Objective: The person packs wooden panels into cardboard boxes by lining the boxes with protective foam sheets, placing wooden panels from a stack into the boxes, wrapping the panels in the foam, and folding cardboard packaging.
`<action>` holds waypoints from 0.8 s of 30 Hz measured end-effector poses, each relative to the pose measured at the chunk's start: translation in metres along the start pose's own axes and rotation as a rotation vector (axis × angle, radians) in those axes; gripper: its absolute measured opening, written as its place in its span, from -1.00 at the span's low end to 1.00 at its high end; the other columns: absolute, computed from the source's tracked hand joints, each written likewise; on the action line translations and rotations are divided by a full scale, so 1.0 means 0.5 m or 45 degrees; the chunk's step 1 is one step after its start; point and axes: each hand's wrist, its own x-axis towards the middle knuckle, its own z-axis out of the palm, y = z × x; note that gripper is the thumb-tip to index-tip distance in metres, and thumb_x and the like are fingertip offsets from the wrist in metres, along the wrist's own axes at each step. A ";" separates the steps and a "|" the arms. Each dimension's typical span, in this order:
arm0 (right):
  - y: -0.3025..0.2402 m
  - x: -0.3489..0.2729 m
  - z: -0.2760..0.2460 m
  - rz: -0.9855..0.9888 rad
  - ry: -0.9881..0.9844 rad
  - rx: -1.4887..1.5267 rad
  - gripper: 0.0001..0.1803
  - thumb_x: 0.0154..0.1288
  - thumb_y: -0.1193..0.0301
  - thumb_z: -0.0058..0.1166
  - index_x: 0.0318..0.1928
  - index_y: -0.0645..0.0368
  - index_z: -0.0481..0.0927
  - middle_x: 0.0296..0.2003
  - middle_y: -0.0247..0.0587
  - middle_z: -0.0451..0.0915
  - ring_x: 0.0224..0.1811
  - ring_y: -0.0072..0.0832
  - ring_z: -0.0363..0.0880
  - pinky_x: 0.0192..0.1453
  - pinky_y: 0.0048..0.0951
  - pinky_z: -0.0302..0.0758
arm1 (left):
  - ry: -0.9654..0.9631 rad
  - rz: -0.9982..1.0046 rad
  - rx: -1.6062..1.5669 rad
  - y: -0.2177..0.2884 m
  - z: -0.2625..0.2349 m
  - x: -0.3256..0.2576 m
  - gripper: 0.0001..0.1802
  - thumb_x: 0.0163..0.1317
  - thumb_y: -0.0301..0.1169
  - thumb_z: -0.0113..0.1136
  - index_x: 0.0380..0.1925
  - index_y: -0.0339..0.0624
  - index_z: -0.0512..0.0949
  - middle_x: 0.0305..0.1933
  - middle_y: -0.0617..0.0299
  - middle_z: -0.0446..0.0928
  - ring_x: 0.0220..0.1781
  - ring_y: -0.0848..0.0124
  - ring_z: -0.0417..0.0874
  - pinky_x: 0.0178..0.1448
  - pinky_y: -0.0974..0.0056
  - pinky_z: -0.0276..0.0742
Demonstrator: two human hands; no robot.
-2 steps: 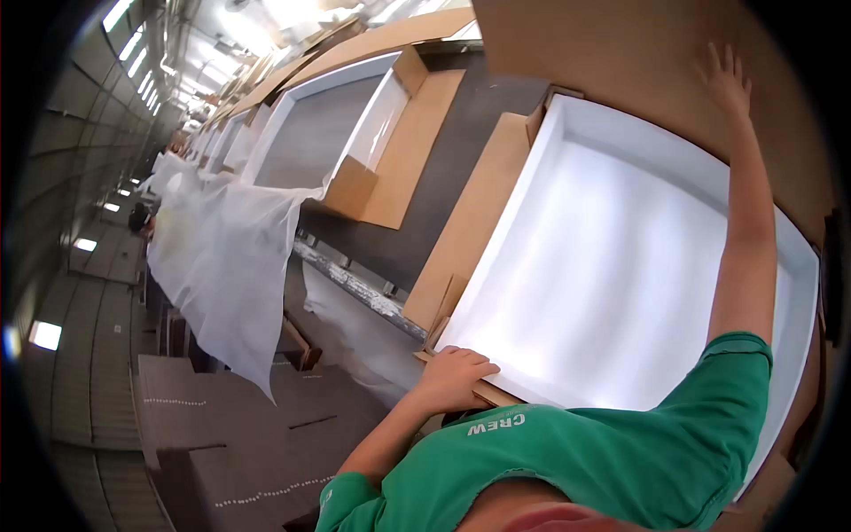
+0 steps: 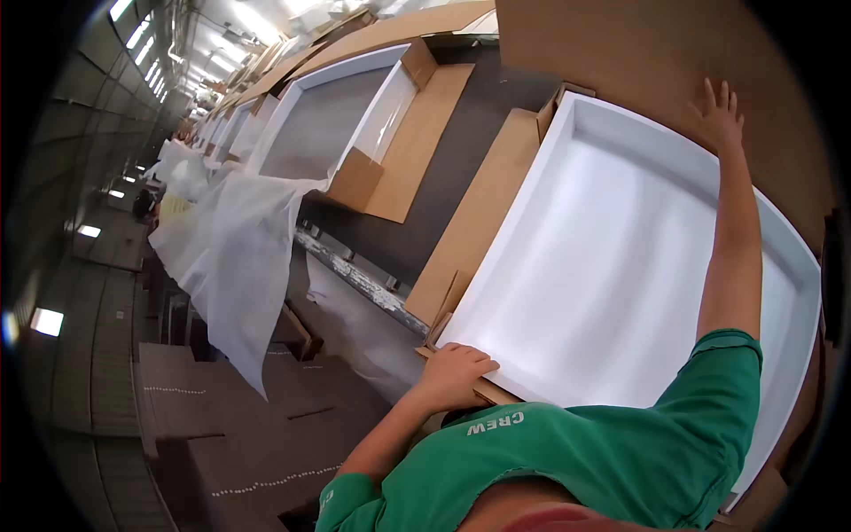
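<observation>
A large, shallow white tray-like box [image 2: 585,257] lies in front of me, with brown cardboard around its edges. Its near left corner is under my left hand [image 2: 456,374], whose fingers are wrapped over the rim beside the cardboard edging. Across the tray reaches my right arm. At the far right, my right hand [image 2: 720,113] rests with spread fingers against a tall brown cardboard flap [image 2: 612,53]; nothing is in it. A long cardboard strip [image 2: 483,213] runs along the tray's left side.
To the left, another white tray [image 2: 332,115] with cardboard edging [image 2: 421,146] sits on the dark conveyor surface [image 2: 417,253]. A translucent white sheet [image 2: 235,257] hangs over the worn metal rail [image 2: 359,275]. Brown cardboard sheets [image 2: 257,434] lie lower left. A person [image 2: 146,208] is farther back.
My right hand has come slightly nearer along the cardboard flap, its fingers still spread. My left hand stays on the corner. The whole view has shifted a little.
</observation>
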 end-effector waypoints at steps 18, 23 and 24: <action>-0.012 -0.588 -0.291 -0.923 -0.785 1.109 -0.50 0.21 0.32 0.04 0.15 0.16 0.29 0.16 -0.03 0.30 0.15 -0.10 0.30 0.13 -0.25 0.33 | 0.199 0.230 0.263 -0.018 0.051 0.048 -0.61 -0.31 -0.08 0.37 -0.51 -0.05 0.52 -0.44 0.32 0.53 -0.23 0.36 0.56 0.15 0.12 0.26; -0.112 -0.671 -0.433 -1.065 -0.616 1.241 -0.54 0.24 0.40 0.00 0.16 0.18 0.31 0.11 -0.09 0.38 -0.01 -0.19 0.47 -0.05 -0.31 0.44 | 0.928 0.347 0.299 -0.037 0.121 -0.052 -0.53 -0.28 -0.09 0.32 -0.36 -0.12 0.52 -0.10 0.12 0.48 0.11 0.16 0.38 0.31 -0.14 -0.02; -0.130 -0.693 -0.446 -1.115 -0.596 1.325 -0.54 0.25 0.43 -0.02 0.16 0.18 0.31 0.10 -0.09 0.39 -0.02 -0.23 0.47 -0.05 -0.34 0.44 | 1.150 0.362 0.234 -0.032 0.142 -0.089 -0.51 -0.24 -0.10 0.31 -0.30 -0.12 0.49 -0.02 0.08 0.43 0.16 0.15 0.35 0.32 -0.14 -0.03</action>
